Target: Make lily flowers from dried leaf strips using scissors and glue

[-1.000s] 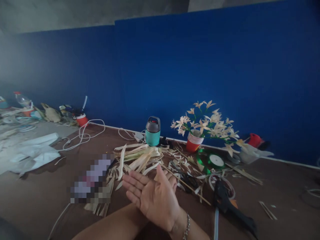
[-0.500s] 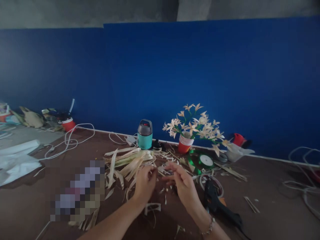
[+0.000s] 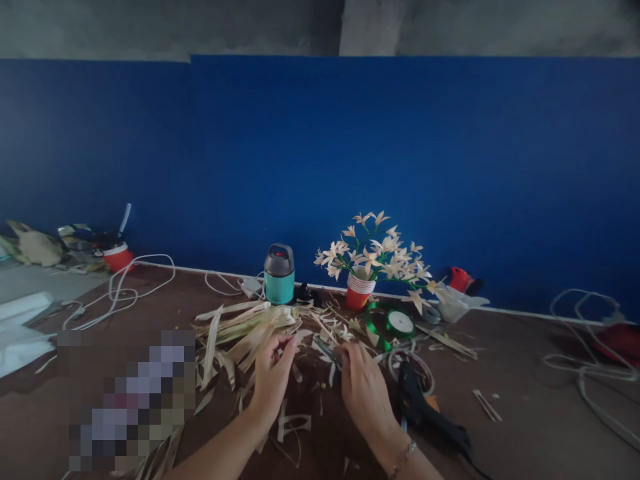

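Note:
My left hand is closed in a pinch, and a pale petal-like piece of dried husk shows at its fingertips. On the table, my right hand has its fingers curled down over grey scissors; the handles are hidden under the hand. Dried husk strips lie in a loose heap beyond my left hand. Small cut scraps are scattered between the hands. To the right of my right hand lies a black glue gun, partly over a roll of tape.
Red-and-white cups hold pale flowers on green stems. A teal-and-black container stands left of them. Green ribbon on a spool lies in front. White cables loop at left. A blue panel rises behind the table.
My right hand has turned palm down and lowered from an open, spread pose onto the scissors. My left hand stays pinched. The whole view has shifted slightly.

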{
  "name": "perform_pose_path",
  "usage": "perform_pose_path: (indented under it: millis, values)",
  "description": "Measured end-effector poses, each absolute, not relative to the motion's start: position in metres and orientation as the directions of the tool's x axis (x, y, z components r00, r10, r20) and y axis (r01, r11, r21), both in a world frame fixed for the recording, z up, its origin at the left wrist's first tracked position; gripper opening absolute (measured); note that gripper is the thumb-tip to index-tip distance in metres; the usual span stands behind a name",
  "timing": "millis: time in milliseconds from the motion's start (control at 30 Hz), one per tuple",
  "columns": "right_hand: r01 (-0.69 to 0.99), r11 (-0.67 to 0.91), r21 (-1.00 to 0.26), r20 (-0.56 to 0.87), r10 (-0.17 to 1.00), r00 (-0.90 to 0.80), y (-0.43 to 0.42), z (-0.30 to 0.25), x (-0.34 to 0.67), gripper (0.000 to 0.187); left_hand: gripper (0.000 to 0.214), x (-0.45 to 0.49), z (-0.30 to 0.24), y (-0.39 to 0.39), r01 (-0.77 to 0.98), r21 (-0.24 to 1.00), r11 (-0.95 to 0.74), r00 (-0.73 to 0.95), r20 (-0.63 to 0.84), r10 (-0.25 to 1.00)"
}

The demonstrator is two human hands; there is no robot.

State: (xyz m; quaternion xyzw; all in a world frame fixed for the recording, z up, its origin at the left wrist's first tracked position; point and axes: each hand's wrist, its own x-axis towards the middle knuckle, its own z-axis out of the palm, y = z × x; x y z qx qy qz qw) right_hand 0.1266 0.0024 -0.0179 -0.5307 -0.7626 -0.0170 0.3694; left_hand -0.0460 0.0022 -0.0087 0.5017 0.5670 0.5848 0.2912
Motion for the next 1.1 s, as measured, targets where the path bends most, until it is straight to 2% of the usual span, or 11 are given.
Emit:
perform_pose_path:
  millis: [67, 200, 267, 367, 433, 500, 600, 733, 867, 967, 1100]
  values:
    - [0.694, 0.468, -0.547, 0.541, 0.831, -0.134, -0.002, -0.012, 0.126, 0.024, 0.026, -0.045, -0.009, 0.002, 0.176, 0.970, -0.166, -0.325, 0.216, 0.921]
    - [0.372, 0.290, -0.882, 0.204, 0.945, -0.255, -0.012, -0.006, 0.118, 0.040, 0.024, -0.040, -0.009, -0.001, 0.097, 0.986, -0.132, -0.271, 0.154, 0.950]
    - [0.239, 0.223, -0.945, 0.148, 0.944, -0.294, -0.012, -0.008, 0.114, 0.049, 0.024, -0.038, -0.009, -0.003, 0.095, 0.986, -0.136, -0.220, 0.154, 0.963]
    - [0.107, 0.202, -0.973, 0.157, 0.930, -0.331, -0.007, -0.012, 0.110, 0.044, 0.025, -0.036, -0.011, -0.005, 0.105, 0.984, -0.146, -0.135, 0.160, 0.978]
    - [0.096, 0.233, -0.968, 0.188, 0.921, -0.342, -0.004, -0.012, 0.109, 0.038, 0.026, -0.036, -0.014, -0.005, 0.119, 0.981, -0.151, -0.115, 0.165, 0.980]
    - [0.164, 0.326, -0.931, 0.257, 0.904, -0.341, -0.005, -0.011, 0.109, 0.039, 0.027, -0.035, -0.016, -0.004, 0.145, 0.977, -0.158, -0.124, 0.177, 0.976]
    - [0.343, 0.472, -0.812, 0.355, 0.867, -0.351, -0.009, -0.011, 0.111, 0.053, 0.024, -0.034, -0.015, -0.004, 0.187, 0.969, -0.160, -0.126, 0.185, 0.975]
    - [0.537, 0.518, -0.666, 0.416, 0.855, -0.309, -0.008, -0.014, 0.117, 0.065, 0.022, -0.036, -0.009, -0.002, 0.247, 0.954, -0.168, -0.134, 0.205, 0.969]
    - [0.651, 0.509, -0.563, 0.541, 0.822, -0.176, 0.001, -0.018, 0.126, 0.054, 0.021, -0.048, -0.004, 0.006, 0.413, 0.887, -0.207, -0.139, 0.286, 0.948]
    - [0.713, 0.479, -0.512, 0.613, 0.785, -0.088, 0.004, -0.022, 0.128, 0.043, 0.018, -0.056, -0.006, 0.011, 0.571, 0.787, -0.233, -0.052, 0.318, 0.947]
    - [0.742, 0.511, -0.434, 0.636, 0.757, -0.149, -0.001, -0.025, 0.124, 0.031, 0.010, -0.059, -0.009, 0.013, 0.703, 0.663, -0.258, 0.052, 0.314, 0.948]
